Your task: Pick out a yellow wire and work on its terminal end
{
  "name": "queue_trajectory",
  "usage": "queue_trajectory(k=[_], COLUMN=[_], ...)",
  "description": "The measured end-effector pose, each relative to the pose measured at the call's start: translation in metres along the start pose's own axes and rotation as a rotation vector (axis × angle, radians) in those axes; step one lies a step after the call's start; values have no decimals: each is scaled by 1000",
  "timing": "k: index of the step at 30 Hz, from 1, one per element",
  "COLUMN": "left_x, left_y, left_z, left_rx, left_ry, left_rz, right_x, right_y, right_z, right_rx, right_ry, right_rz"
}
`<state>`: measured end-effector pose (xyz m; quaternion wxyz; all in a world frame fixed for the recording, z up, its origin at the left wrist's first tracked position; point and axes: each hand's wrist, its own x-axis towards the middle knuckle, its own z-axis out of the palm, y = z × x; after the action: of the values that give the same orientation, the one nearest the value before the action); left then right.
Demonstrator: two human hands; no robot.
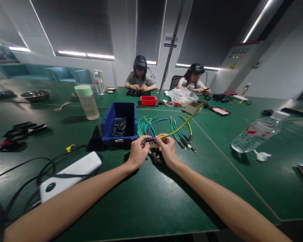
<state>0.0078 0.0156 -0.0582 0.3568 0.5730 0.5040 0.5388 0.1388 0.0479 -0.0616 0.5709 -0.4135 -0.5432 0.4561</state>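
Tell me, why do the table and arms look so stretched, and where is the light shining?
Head view: the wide lens bends the green table edges and stretches both forearms toward the corners. The left hand and right hand, pinching a yellow wire, look sharp. Bright strips glow under dark window blinds. Two faces opposite are blurred.

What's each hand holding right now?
Left hand: closed, pinching a black sleeve.
Right hand: closed, pinching the yellow wire at the sleeve.

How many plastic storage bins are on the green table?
2. A blue plastic bin holding black parts sits just beyond the hands; a small red plastic bin lies farther back, near the seated person. Others may be hidden.
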Motion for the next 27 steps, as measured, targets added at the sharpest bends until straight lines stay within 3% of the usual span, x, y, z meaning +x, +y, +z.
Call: queue_trajectory(k=[19, 27], left_x=[0, 0], left_y=[1, 3], left_z=[2, 3], left_rx=[-63, -68], left_ry=[-9, 4], left_rz=[-2, 1], right_x=[-1, 0], right_y=[5, 4], right_z=[-3, -1], right_rx=[-25, 206], right_ry=[-37, -10], right_rz=[18, 77])
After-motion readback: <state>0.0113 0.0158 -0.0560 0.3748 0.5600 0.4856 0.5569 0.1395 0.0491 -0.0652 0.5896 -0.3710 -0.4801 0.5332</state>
